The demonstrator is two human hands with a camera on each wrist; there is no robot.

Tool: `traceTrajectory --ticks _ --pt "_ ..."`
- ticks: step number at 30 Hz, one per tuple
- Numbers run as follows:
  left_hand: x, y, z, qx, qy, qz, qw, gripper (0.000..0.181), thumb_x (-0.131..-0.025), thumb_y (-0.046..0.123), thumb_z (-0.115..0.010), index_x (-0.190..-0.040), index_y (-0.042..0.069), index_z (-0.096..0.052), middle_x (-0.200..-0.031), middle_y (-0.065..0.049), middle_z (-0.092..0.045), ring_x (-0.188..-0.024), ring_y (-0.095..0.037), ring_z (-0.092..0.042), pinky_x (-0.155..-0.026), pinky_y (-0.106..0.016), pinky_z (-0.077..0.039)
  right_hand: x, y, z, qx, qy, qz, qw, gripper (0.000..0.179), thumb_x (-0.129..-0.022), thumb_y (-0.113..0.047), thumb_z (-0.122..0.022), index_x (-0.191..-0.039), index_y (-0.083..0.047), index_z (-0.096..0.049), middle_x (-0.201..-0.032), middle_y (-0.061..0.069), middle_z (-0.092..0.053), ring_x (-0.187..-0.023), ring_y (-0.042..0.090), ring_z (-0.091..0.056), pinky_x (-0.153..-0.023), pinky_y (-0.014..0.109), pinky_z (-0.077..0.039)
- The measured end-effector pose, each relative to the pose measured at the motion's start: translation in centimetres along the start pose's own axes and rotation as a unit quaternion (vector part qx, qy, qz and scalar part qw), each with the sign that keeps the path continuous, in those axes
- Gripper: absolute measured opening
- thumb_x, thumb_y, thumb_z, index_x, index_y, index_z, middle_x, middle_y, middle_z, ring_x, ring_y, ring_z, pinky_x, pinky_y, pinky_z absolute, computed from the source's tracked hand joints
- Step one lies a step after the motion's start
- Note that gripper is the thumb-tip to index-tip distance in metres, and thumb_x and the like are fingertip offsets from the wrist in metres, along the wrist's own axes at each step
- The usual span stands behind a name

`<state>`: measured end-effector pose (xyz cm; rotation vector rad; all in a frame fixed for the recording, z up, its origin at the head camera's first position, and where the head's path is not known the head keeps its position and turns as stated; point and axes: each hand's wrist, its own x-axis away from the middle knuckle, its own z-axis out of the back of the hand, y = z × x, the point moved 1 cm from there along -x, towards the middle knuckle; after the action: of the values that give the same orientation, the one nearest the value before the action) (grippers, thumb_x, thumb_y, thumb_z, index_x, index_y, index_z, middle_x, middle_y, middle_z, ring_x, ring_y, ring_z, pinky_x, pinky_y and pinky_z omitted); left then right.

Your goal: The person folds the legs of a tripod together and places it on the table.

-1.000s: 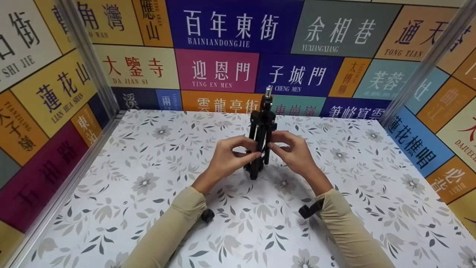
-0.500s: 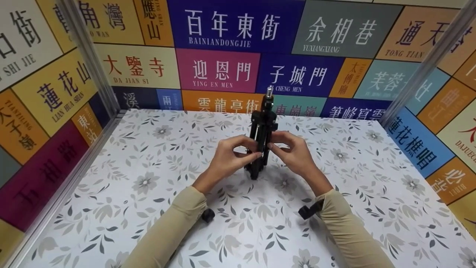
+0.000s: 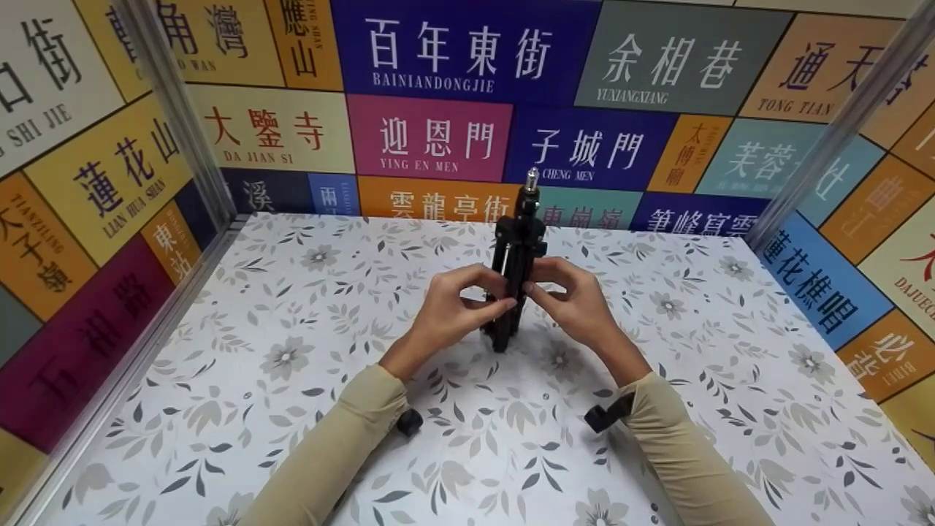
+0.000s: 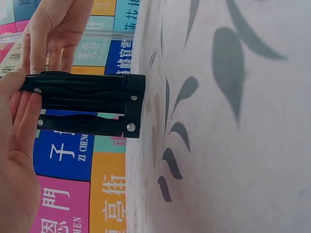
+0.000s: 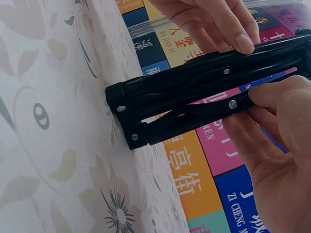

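A small black tripod, legs folded together, stands nearly upright in the middle of the table, with a silver screw tip at its top. My left hand pinches a leg on the left side between thumb and fingers. From the right, my right hand pinches another leg between thumb and fingertips. In the right wrist view the folded legs show rivets and hinged braces, their lower end at the tabletop. Both hands also appear around the legs in the left wrist view.
The table has a white cover with grey leaves and flowers. Panels with coloured street-name signs stand behind it and at both sides, joined by clear corner posts. Black wrist cameras sit at the cuffs.
The tripod has turned slightly about its upright axis, and its top has shifted a little to the right. Both hands keep their hold with hardly any movement.
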<state>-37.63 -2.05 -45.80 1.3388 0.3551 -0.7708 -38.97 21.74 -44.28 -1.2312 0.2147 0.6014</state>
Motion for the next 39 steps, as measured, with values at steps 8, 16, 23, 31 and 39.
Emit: traceTrajectory --ticks 8,16,23,31,39 --pt "0.0 0.1 0.0 -0.001 0.000 0.000 1.0000 0.018 -0.095 0.017 -0.086 -0.110 0.012 -0.078 -0.103 -0.004 -0.080 -0.096 -0.018 -0.078 -0.078 -0.033 -0.072 0.0 0.0 -0.1 0.003 -0.002 0.004 1.0000 0.030 -0.101 -0.008 -0.077 -0.130 -0.013 -0.075 -0.119 0.009 -0.079 -0.112 0.018 -0.076 -0.089 0.032 -0.071" --pt "0.0 0.0 0.0 0.005 -0.003 -0.001 1.0000 0.018 -0.095 0.016 -0.086 -0.109 0.011 -0.077 -0.103 -0.004 -0.079 -0.096 -0.018 -0.077 -0.080 -0.034 -0.072 0.0 0.2 -0.2 -0.005 -0.010 0.007 0.9999 0.032 -0.101 -0.008 -0.078 -0.132 -0.013 -0.074 -0.119 0.011 -0.079 -0.113 0.020 -0.076 -0.089 0.033 -0.071" --pt "-0.1 0.1 0.1 0.006 -0.007 0.009 0.9999 0.018 -0.093 0.013 -0.087 -0.107 0.009 -0.077 -0.102 -0.005 -0.079 -0.096 -0.021 -0.078 -0.081 -0.034 -0.072 0.1 1.4 -0.4 0.011 -0.085 -0.033 0.9958 0.038 -0.099 -0.009 -0.080 -0.135 -0.018 -0.071 -0.127 0.008 -0.077 -0.122 0.021 -0.074 -0.101 0.040 -0.068" --pt "-0.2 0.5 0.7 -0.030 -0.016 0.015 0.9993 0.022 -0.094 0.023 -0.088 -0.108 0.010 -0.078 -0.100 -0.001 -0.080 -0.093 -0.014 -0.078 -0.079 -0.030 -0.072 0.4 3.1 -0.5 0.047 -0.157 -0.063 0.9845 0.041 -0.097 0.000 -0.077 -0.134 -0.015 -0.073 -0.128 0.007 -0.079 -0.122 0.028 -0.075 -0.118 0.053 -0.057" --pt "-1.4 1.7 1.5 -0.061 0.078 -0.039 0.9943 0.023 -0.097 0.024 -0.085 -0.110 0.006 -0.077 -0.097 -0.004 -0.078 -0.088 -0.017 -0.075 -0.078 -0.039 -0.070 0.8 3.7 -0.5 0.066 -0.184 -0.087 0.9770 0.036 -0.097 -0.003 -0.080 -0.132 -0.013 -0.075 -0.125 0.007 -0.081 -0.120 0.027 -0.077 -0.115 0.049 -0.059"
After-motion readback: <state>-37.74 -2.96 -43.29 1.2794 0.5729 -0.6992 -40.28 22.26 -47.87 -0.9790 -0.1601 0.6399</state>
